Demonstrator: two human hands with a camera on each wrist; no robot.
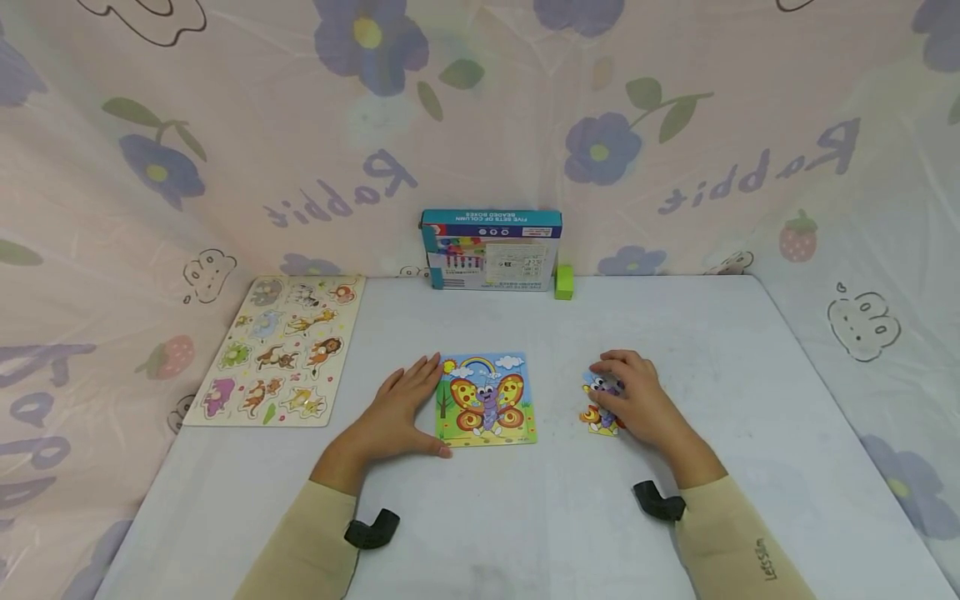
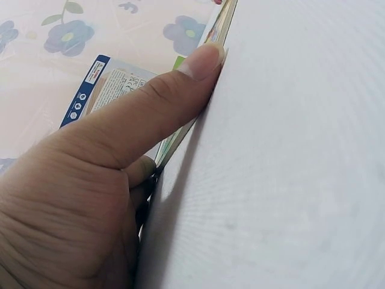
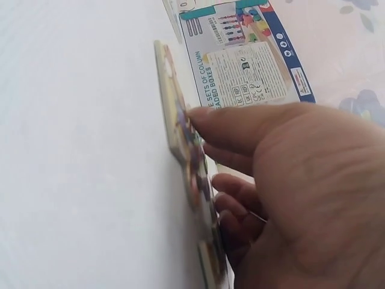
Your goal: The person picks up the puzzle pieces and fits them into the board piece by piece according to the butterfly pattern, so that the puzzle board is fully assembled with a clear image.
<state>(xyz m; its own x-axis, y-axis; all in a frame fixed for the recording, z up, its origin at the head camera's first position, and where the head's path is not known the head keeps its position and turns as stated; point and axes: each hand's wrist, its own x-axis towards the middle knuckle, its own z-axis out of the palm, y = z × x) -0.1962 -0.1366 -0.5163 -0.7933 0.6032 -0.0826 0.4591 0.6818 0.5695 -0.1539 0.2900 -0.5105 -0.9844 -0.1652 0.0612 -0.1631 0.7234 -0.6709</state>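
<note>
A square butterfly puzzle (image 1: 489, 400) lies flat in the middle of the table, with a rainbow, sun and tree around the butterfly. My left hand (image 1: 397, 412) is spread at its left side, fingertips by the upper left corner and thumb along the lower edge. In the left wrist view the thumb (image 2: 174, 96) touches the board's edge. To the right, my right hand (image 1: 637, 396) has thumb and curled fingers on butterfly puzzle pieces (image 1: 600, 418), which it partly hides. The right wrist view shows the pieces (image 3: 174, 114) low against the table, with a fingertip on one.
An animal puzzle board (image 1: 277, 354) lies at the left table edge. A bead set box (image 1: 491, 254) stands at the back by the patterned curtain, with a green block (image 1: 564, 282) beside it. Black wrist mounts (image 1: 372, 530) stick out from both sleeves.
</note>
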